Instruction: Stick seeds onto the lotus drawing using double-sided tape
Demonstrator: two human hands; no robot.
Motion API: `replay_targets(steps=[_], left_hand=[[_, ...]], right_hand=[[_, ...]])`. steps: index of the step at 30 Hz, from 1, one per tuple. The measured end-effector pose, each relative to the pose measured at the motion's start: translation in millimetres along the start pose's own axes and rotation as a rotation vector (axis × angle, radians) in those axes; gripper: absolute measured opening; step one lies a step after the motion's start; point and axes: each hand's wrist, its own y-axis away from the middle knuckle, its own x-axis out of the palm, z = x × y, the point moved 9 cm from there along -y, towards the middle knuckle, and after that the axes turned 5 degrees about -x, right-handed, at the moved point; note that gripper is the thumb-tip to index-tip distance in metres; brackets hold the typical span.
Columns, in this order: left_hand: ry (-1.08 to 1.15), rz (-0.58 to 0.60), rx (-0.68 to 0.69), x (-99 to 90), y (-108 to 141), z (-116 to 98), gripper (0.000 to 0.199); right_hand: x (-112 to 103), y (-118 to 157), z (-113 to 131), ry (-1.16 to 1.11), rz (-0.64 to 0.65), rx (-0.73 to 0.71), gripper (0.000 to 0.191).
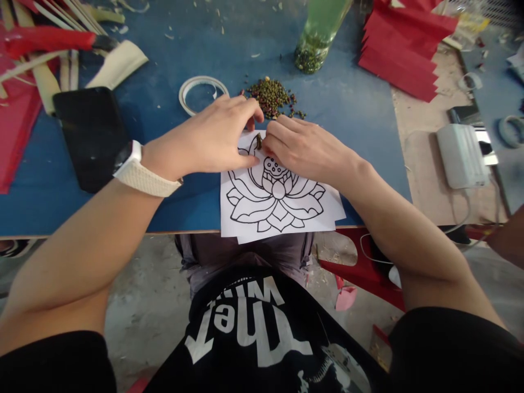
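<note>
Head view: the right hand (305, 143) is held over the upper part of the lotus drawing (278, 210), its grip brought together at the fingertips; whether anything is pinched there cannot be told; a short line of beans (258, 142) is laid along a petal tip at the drawing's eleven o'clock, just beside those fingertips; the left hand (215, 134) is placed at ten o'clock, its grip apart, thumb and curled fingers parted around the same petal; the drawing is set at the near edge of the blue surface (164, 49), a second sheet (249, 240) partly covered by it; around it, a bean pile (270, 95) is heaped at twelve o'clock, a tape roll (184, 90) is seen near eleven, a bottle (313, 52) near one, and a phone (88, 136) between nine and ten.
</note>
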Motion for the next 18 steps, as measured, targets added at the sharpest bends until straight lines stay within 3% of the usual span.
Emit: replay_targets(steps=[10, 18], left_hand=[[0.005, 0.006, -0.01, 3.0, -3.0, 4.3, 0.055], [0.0, 0.003, 0.001, 3.6, -2.4, 2.9, 0.058]], right_hand=[[-10.5, 12.9, -7.4, -0.052, 0.055, -0.073, 0.041], [-23.0, -5.2, 14.4, 0.299, 0.255, -0.346, 0.058]])
